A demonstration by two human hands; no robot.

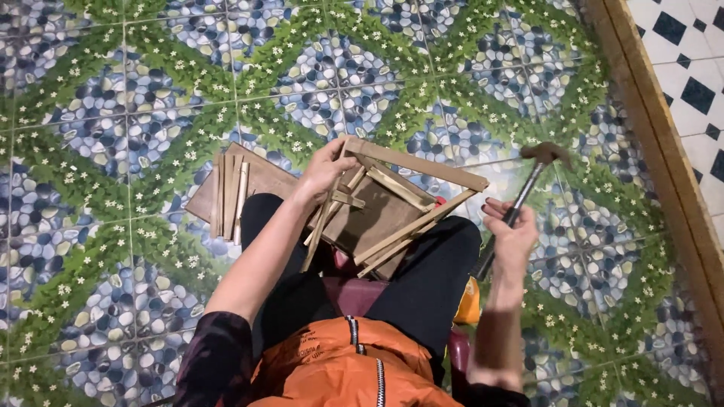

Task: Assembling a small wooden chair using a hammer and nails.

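Right hand (511,235) was shut round the handle of a hammer (528,185), head raised to the far right w/ nothing under it. Left hand (324,172) gripped the far-left corner of a wooden frame (400,203) resting on the person's knees, fingers curled over its edge; further left, a board w/ loose slats (230,192) lay on the patterned tile floor (113,113).

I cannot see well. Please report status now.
Left hand grips wooden frame on lap. Right hand holds hammer raised beside it. Nothing between them.
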